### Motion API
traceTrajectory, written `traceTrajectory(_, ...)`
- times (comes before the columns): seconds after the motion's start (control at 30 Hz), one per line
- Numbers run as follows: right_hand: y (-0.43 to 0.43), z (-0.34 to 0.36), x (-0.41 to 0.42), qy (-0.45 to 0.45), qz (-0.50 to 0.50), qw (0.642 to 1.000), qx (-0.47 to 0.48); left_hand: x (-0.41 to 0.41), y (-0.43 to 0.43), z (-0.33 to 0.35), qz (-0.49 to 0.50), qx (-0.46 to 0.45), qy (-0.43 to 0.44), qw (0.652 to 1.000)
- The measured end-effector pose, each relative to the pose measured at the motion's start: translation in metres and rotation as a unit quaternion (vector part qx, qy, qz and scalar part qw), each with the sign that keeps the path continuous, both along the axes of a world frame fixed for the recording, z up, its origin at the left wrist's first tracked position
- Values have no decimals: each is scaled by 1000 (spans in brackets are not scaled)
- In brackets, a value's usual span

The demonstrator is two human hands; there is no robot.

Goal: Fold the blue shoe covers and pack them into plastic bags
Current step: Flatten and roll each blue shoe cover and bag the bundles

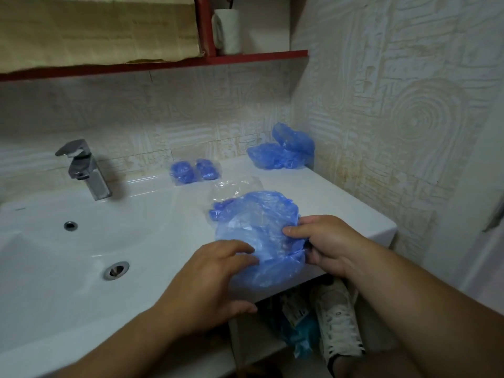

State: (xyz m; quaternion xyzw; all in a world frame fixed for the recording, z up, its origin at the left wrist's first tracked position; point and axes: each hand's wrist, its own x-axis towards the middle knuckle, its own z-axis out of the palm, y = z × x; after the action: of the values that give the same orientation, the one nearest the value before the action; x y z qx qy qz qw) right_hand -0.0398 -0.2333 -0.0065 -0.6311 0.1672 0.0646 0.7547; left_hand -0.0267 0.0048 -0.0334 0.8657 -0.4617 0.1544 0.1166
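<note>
A crumpled blue shoe cover (259, 230) lies spread on the white counter (341, 203) to the right of the basin. My left hand (218, 279) presses its near left part with straight fingers. My right hand (324, 241) pinches its right edge between thumb and fingers. Behind it lies a clear plastic bag (234, 186), and a folded blue cover in plastic (218, 211) shows at the spread cover's left edge. Two packed bags of blue covers (195, 170) sit by the wall. A loose heap of blue covers (283, 151) fills the back right corner.
A white basin (54, 255) with a chrome tap (84, 170) takes up the left. A red shelf (163, 64) hangs overhead with a white cup. Below the counter's front edge are a white shoe (338, 320) and a blue bag on the floor.
</note>
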Motion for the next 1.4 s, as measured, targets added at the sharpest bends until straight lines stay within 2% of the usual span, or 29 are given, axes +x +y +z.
traceTrajectory(0.03,1,0,-1,2,1,1000,-25,0,-1,-1,-7,-21,-1,1000)
traceTrajectory(0.1,-3,-2,-1,-25,-10,987,-155,1,-5,-1,-10,-36,-4,999)
traceTrajectory(0.17,-12,-1,2,-88,-70,937,-329,2,-6,0,-2,-28,4,1000)
traceTrajectory(0.2,-16,3,2,-128,-99,910,-381,2,-5,0,-1,-24,7,1000)
traceTrajectory(0.27,-24,12,-2,-210,-81,889,-399,2,-5,1,-7,-22,12,1000)
traceTrajectory(0.33,-25,18,-9,-242,26,872,-424,0,-6,1,-7,-23,19,1000)
traceTrajectory(0.4,-22,18,-12,-229,122,848,-463,-3,-7,4,-7,-45,41,998)
traceTrajectory(0.6,-26,7,-9,-169,235,799,-527,-7,-8,17,3,-166,170,971)
traceTrajectory(0.67,-26,2,-8,-163,244,802,-520,-2,-2,18,28,-143,185,972)
traceTrajectory(0.77,-24,-3,-4,-178,221,825,-488,11,14,15,59,-56,195,977)
traceTrajectory(0.83,-25,-5,-2,-193,218,832,-471,18,21,10,75,-39,195,977)
traceTrajectory(0.97,-27,-6,2,-176,194,836,-482,22,19,5,114,-119,203,965)
traceTrajectory(1.07,-27,-6,4,-153,147,863,-458,25,13,11,171,-155,256,938)
traceTrajectory(1.17,-23,-9,8,-136,103,887,-428,29,4,14,234,-168,274,917)
traceTrajectory(1.4,-5,-15,22,-103,40,862,-495,48,-9,8,377,-164,266,872)
